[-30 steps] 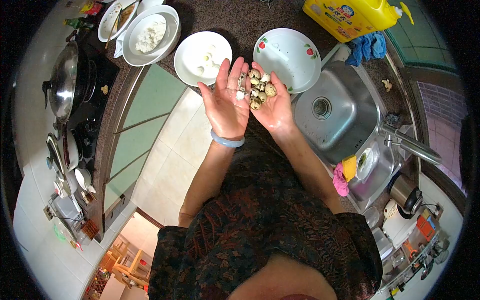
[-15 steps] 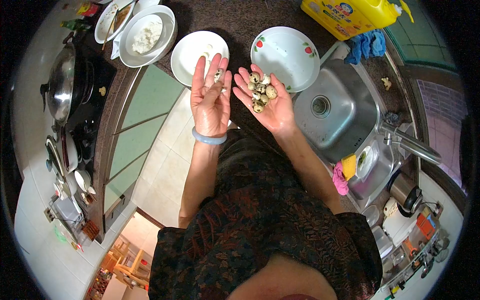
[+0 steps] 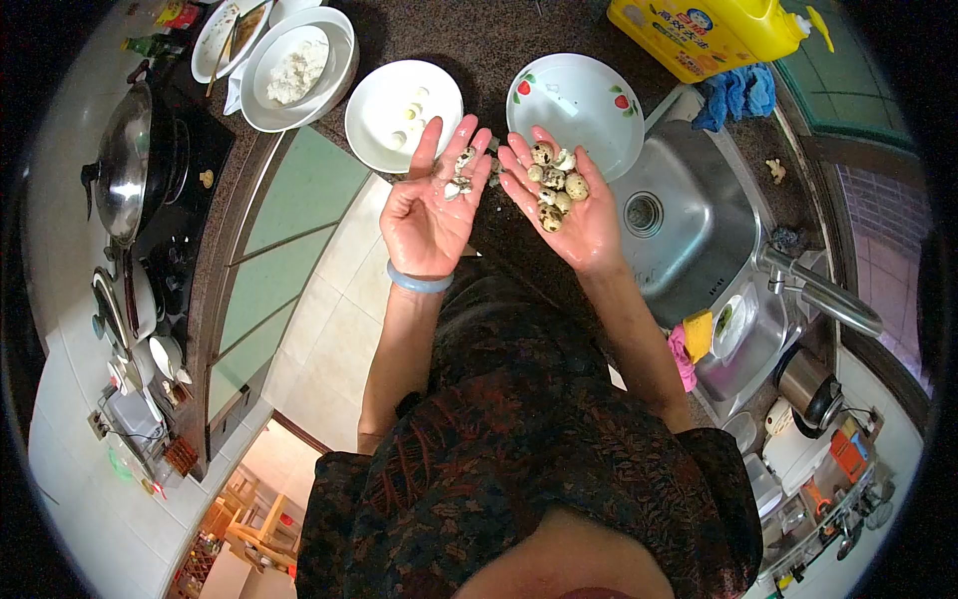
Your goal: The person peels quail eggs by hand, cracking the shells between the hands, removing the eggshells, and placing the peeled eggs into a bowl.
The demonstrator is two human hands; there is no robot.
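My left hand (image 3: 434,220) is palm up with its fingers stretched out, and the thumb stands out to the side. Speckled eggshell pieces (image 3: 458,187) lie on its fingers, near a larger speckled piece, either shell or an egg. My right hand (image 3: 574,220), palm up and cupped, carries several speckled quail eggs (image 3: 576,187). Beyond the left fingertips stands a white bowl (image 3: 371,95) with several small pale, peeled-looking eggs (image 3: 399,139) inside. Behind the right hand is a white bowl with strawberry prints (image 3: 599,80). Some dark and white bits show between the hands.
On the right is a steel sink (image 3: 689,220) with a faucet (image 3: 823,290). A yellow jug (image 3: 679,40) and blue cloth (image 3: 736,97) are at the back right. Nested bowls with white food (image 3: 296,75) stand at back left, and a wok (image 3: 125,170) sits on the stove.
My left thumb has swung away from the fingers to the side, uncovering the shell pieces. Both hands have shifted slightly right, and more of the pale eggs in the bowl shows.
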